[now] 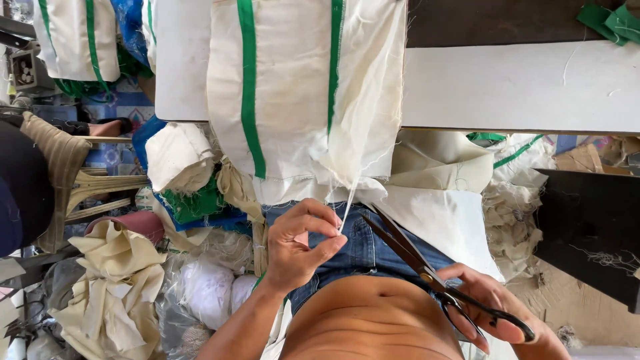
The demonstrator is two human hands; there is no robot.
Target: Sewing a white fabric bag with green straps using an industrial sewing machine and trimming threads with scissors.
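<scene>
Left hand [297, 243] raised over the lap, thumb and forefinger pinched shut on a thin loose cream thread [348, 203] trailing from the lower hem of a cream cotton cloth piece with two green ribbon stripes [300, 93]. Thread drawn taut between fingertips and hem. Cloth draped off the front edge of a white flat worktable [520, 87], hanging toward blue denim shorts [363, 250]. Right hand [497, 310] low at the right, fingers through the loops of long black metal scissors [433, 277], grip closed round the handles; blades slightly parted, tips just beside the thread, not touching it. Heaps of crumpled cream fabric offcuts [113, 287] on the floor at left, near a clear plastic bag of white stuffing [207, 287]. Green fabric scraps [613, 20] on the table's far corner.
</scene>
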